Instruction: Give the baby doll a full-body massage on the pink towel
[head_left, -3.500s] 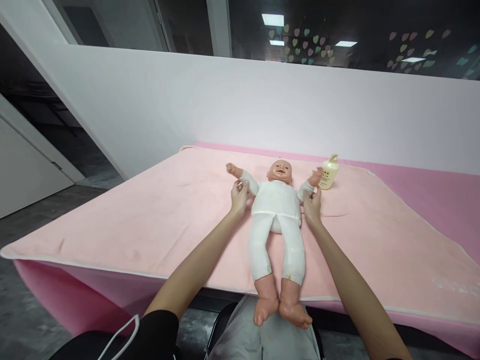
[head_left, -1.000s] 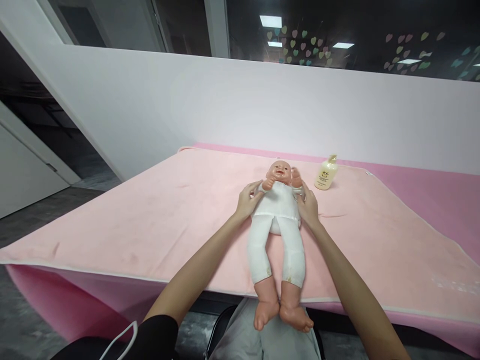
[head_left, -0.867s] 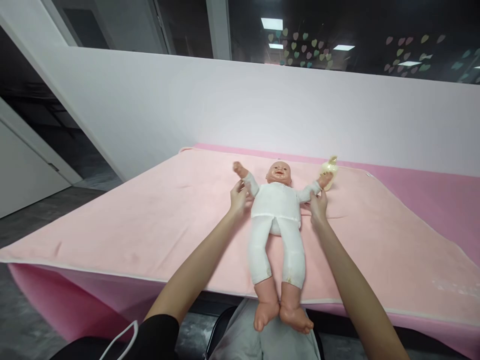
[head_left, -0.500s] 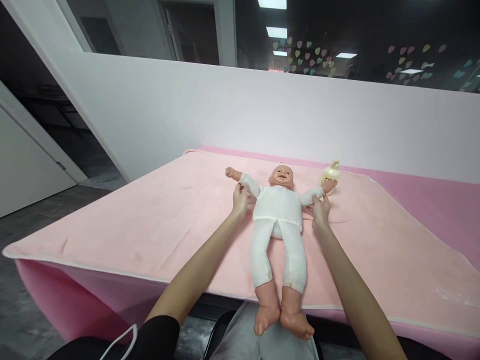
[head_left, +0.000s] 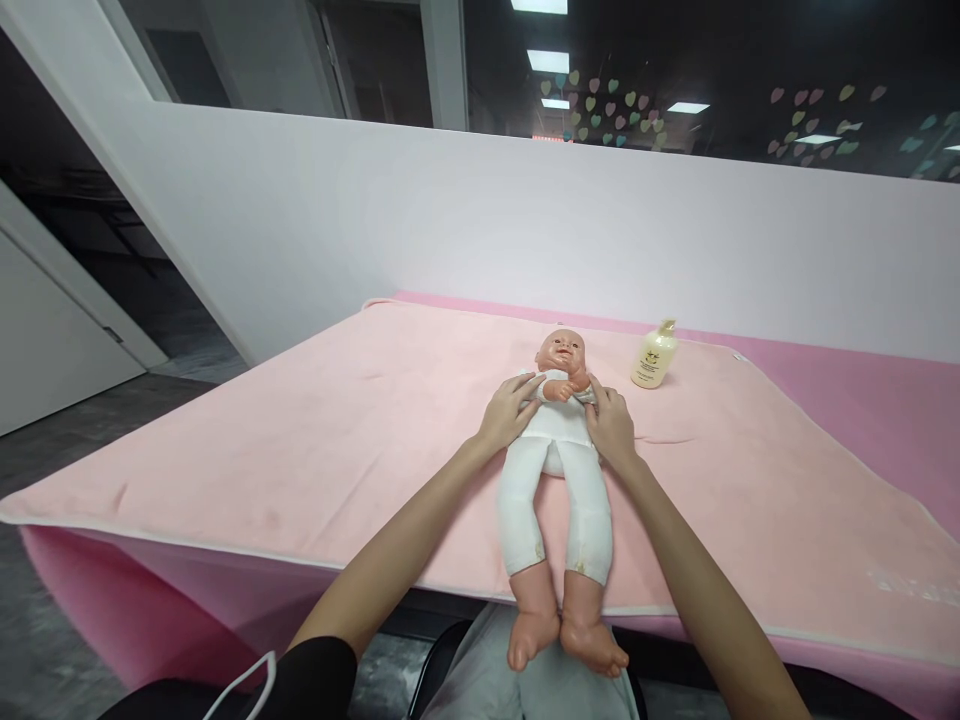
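A baby doll (head_left: pixel 553 560) with a white cloth body lies face up, its head toward the wall and its bare feet past the near table edge. Both of its arms are folded across the chest, the small hands crossed below the chin. At one side of the chest, my left hand (head_left: pixel 510 412) holds a folded doll arm, fingers over the upper body. My right hand (head_left: pixel 611 424) holds the other arm from the opposite side. Doll sleeves are partly hidden under my fingers. To the right of the doll's head stands a pale yellow pump bottle (head_left: pixel 654 358).
A light pink blanket (head_left: pixel 285 430) with white edging covers the pink table (head_left: pixel 870 400). Behind rises a white wall (head_left: pixel 525 230) with dark glass above. My legs (head_left: pixel 487 670) are under the near edge, close to the doll's feet.
The doll's arms were spread out to both sides and are now folded over its chest. My hands moved inward with them. The pump bottle, formerly partly covered by a doll hand, shows fully.
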